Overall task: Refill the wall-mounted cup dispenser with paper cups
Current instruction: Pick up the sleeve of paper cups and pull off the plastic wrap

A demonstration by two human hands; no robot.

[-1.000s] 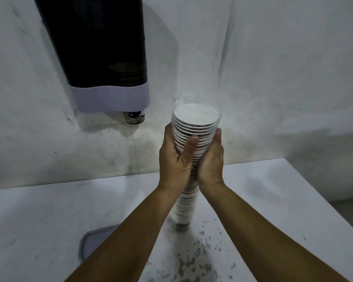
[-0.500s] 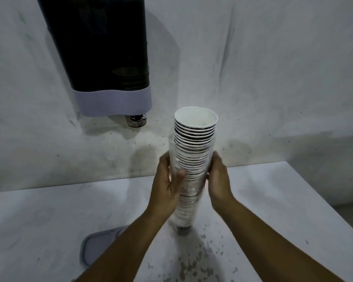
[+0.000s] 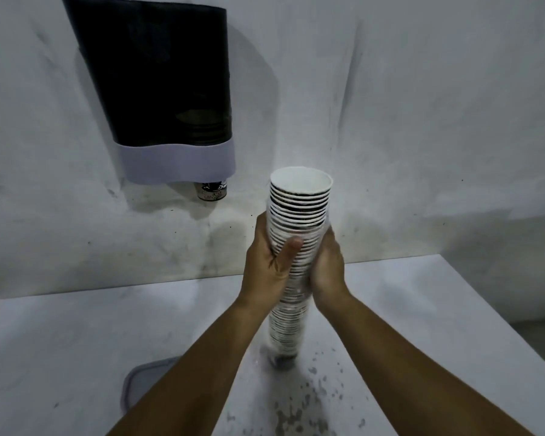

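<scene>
Paper stack (image 3: 298, 247), rims up, clamped between both hands at mid-height. Left hand (image 3: 269, 265) wraps the left side, thumb laid across the front of the cups; right hand (image 3: 328, 265) presses the right side, fingers curled behind where they cannot be seen. Grip reads as a two-sided squeeze, not a pinch. A thin clear sleeve seems to cover the lower cups; uncertain.

Change: half a second ago the hands sat lower and looser on the stack, fingers partly off it. They have now slid up and closed in. A second ago they were high as well, so the hands are working up and down the stack, likely stripping or settling the wrap. Judgement only.

Stack position: upright, slight lean, base at or just above the table (image 3: 76, 341); contact is blurred, cannot tell. It stands right of and below the dispenser (image 3: 158, 89) and well apart from it.

Dispenser: dark body on the wall, pale band at the bottom, one cup (image 3: 211, 193) showing at the outlet. A few rims show faintly inside, low down, so it is nearly empty.

Grey lid (image 3: 142, 382) lies flat on the table at lower left, partly behind the left forearm. Dark specks near the stack base.

Task status: loading not yet begun. Next move probably needs the stack lifted to the dispenser's top.
</scene>
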